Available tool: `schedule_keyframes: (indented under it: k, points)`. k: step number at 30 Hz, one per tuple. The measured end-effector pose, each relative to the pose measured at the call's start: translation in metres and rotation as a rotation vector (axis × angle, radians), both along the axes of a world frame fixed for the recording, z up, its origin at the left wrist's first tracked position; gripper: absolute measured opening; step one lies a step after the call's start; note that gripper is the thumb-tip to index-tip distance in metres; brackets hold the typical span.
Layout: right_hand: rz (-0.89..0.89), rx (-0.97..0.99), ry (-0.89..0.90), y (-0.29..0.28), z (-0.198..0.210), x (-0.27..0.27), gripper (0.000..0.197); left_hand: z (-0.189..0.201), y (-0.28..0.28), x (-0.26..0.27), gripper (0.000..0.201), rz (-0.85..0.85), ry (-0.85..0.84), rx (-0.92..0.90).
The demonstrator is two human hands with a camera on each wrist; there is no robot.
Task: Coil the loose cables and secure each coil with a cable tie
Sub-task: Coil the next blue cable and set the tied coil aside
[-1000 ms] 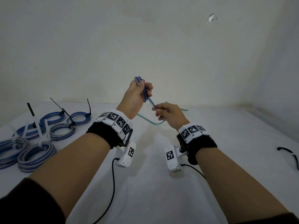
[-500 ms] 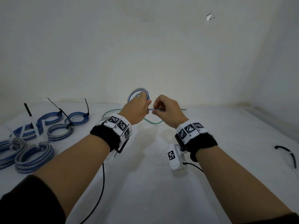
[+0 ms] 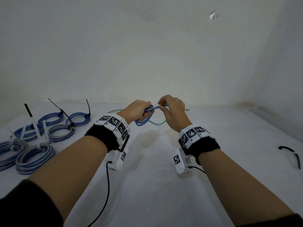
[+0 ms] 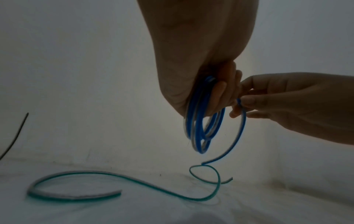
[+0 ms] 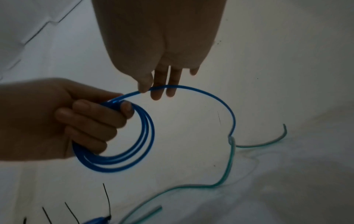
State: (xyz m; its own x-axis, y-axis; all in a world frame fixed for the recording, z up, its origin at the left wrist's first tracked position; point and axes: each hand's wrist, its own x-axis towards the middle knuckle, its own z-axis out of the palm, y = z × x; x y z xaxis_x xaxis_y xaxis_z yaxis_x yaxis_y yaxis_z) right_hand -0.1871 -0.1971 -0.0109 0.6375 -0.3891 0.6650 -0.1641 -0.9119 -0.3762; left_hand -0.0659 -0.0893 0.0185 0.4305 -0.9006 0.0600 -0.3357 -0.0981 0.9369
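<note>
While my left hand [image 3: 136,110] grips the blue cable coil [image 5: 122,144], my right hand [image 3: 172,110] pinches its loose strand.

Both hands are raised above the white worktop [image 3: 155,185]; the strand arcs down from my right fingers [image 5: 159,84] to a green cable [image 4: 95,174] lying on the worktop. Tied coils [image 3: 34,155] with cable ties lie at far left, a black cable tie [image 3: 291,153] at far right.

Both forearms reach forward, wrists banded. Left hand [image 3: 136,111] held up, fingers [image 5: 90,119] curled in a closed grip. Right hand [image 3: 173,110] just beside it, thumb and fingertips [image 5: 157,91] pinching, palm down.
</note>
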Motion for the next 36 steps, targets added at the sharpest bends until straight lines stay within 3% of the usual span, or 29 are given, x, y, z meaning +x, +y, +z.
schedule_keyframes:
  k: [4,8,14,20,23,28,32,36]
  points:
    - [0.218,0.223,-0.094,0.001,0.005,0.002,0.010,-0.002,0.004,0.002,0.043,-0.019,0.119,0.006]
    - [0.289,0.347,-0.172,0.007,0.014,0.004,0.009,-0.003,0.007,-0.002,0.042,-0.073,0.340,-0.030]
    - [0.126,0.267,-0.183,0.000,0.012,0.005,0.009,0.006,0.015,-0.003,0.040,-0.213,0.656,-0.212]
    - [0.059,0.493,-0.069,-0.007,-0.001,0.001,0.033,0.024,0.014,-0.003,0.042,-0.215,0.794,-0.393]
    - [0.035,0.547,-0.072,0.000,-0.001,0.003,0.034,0.031,0.014,-0.006,0.038,-0.271,0.870,-0.410]
    - [0.053,0.847,-0.288,0.008,0.004,-0.001,0.015,0.034,0.015,-0.007,0.035,-0.311,0.870,-0.434]
    - [0.047,0.707,-0.261,0.010,0.004,-0.002,0.022,0.033,0.010,-0.008,0.034,-0.221,0.796,-0.558]
    - [0.252,0.745,-0.194,0.016,0.008,-0.005,0.014,0.029,0.003,-0.007,0.029,-0.106,0.728,-0.667]
